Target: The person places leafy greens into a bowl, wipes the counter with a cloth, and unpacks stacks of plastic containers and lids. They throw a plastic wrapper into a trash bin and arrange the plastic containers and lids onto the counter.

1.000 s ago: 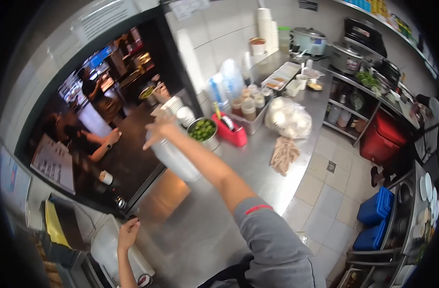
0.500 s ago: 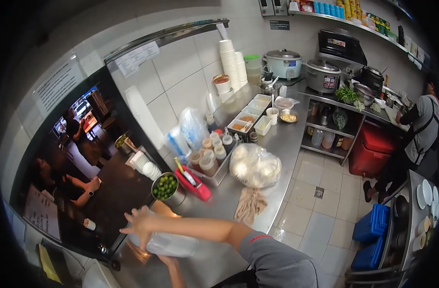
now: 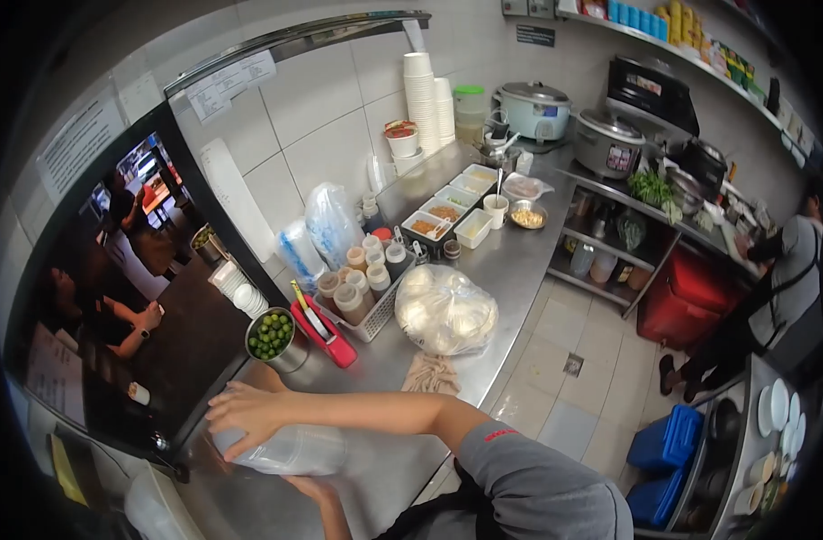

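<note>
Fingers of my right hand (image 3: pixel 249 412) spread over clear plastic container (image 3: pixel 290 450), left hand (image 3: pixel 305 488) under it, grip hidden, limes (image 3: pixel 272 335) at twelve o'clock, no label readable.

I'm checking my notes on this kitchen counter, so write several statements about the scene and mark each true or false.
1. The right hand rests on top of a clear plastic container. True.
2. The metal bowl holds red tomatoes. False: it holds small green limes.
3. The left hand is under the container. True.
4. The tied plastic bag hangs on the wall. False: it sits on the steel counter.
5. Another person stands at the far right. True.
</note>
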`<state>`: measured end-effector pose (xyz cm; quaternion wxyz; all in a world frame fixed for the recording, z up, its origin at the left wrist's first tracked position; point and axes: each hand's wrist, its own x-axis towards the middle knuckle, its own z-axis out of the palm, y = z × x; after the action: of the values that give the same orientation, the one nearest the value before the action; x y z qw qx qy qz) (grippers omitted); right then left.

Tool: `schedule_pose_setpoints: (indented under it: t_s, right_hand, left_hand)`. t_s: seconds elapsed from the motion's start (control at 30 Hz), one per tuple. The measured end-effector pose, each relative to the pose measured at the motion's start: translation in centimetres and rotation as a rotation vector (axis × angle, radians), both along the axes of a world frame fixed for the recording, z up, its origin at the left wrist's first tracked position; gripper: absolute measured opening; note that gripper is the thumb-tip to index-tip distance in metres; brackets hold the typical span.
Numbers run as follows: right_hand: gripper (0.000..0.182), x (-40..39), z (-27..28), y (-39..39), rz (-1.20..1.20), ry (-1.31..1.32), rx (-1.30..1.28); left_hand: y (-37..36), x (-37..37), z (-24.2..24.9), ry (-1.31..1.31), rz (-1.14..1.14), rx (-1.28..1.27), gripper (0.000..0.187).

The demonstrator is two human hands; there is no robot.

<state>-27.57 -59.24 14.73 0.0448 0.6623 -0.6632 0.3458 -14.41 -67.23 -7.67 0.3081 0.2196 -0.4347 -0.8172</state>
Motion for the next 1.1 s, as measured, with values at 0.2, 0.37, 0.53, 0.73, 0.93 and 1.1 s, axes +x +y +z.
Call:
schedule_pose_setpoints:
  t_s: [0.2, 0.37, 0.53, 0.73, 0.93, 1.1]
  right_hand:
    - [0.063, 1.0, 2.2, 4.1, 0.117, 0.089, -0.074]
    - [0.058, -3.2, 6.4, 14.8, 0.2, 0.141, -0.008]
    - [0.039, -11.0, 6.7, 27.6, 0.099, 0.182, 0.02]
    - [0.022, -17.6, 9.0, 41.6, -0.207, 0.188, 0.022]
    - [0.019, -19.2, 11.8, 52.3, -0.586, 0.165, 0.02]
    - [0.018, -25.1, 12.2, 57.7, -0.779, 0.248, -0.06]
  left_hand:
    - [4.3, 2.4, -1.2, -0.041, 0.201, -0.083, 0.062]
    - [7.2, 1.8, -1.9, -0.031, 0.358, -0.085, 0.061]
    - [12.2, -0.2, -1.3, -0.139, 0.637, -0.153, 0.061]
    - [17.4, -0.1, 0.1, -0.181, 0.771, -0.103, 0.066]
    - [19.6, 5.4, -5.4, -0.078, 1.135, 0.173, 0.055]
    - [20.6, 11.0, -7.7, -0.424, 1.633, 0.121, 0.052]
